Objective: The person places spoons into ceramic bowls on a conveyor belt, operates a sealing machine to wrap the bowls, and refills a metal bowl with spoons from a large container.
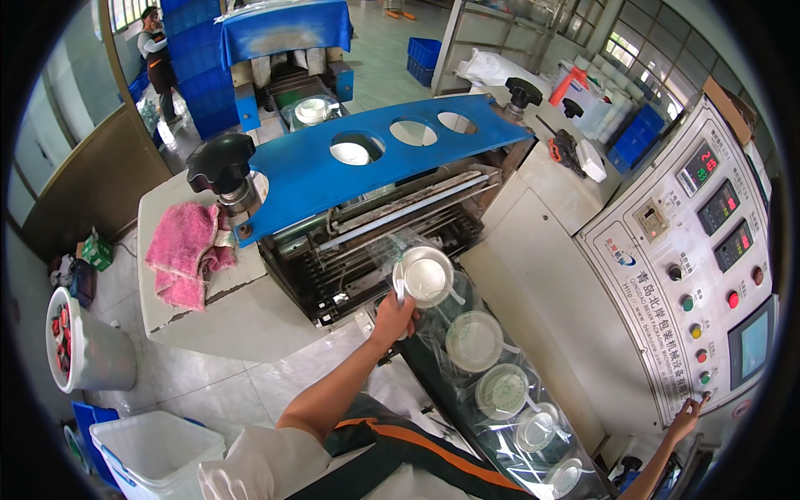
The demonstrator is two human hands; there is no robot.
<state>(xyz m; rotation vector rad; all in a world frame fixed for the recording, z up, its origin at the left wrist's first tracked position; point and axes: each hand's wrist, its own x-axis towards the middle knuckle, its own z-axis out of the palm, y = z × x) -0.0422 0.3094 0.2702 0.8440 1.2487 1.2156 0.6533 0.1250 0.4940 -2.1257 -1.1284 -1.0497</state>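
My left hand (397,318) is closed on a pale round cup with a side handle (426,279), at the edge of the packaging machine's opening. Clear plastic film (392,248) lies around this cup. My right hand (685,417) reaches to the lower part of the control panel (642,292), its fingertips at a small dark knob (706,397). Running from the held cup toward my body is a row of several similar pale cups in clear film, among them a lidded cup (474,341) and a greenish one (502,391), on a dark conveyor (454,400).
A blue plate with round holes (292,179) spans the machine between black knobs (221,162). A pink cloth (190,254) lies on the left housing. White bins (158,446) stand on the floor at left. Another person (157,62) stands at the far left.
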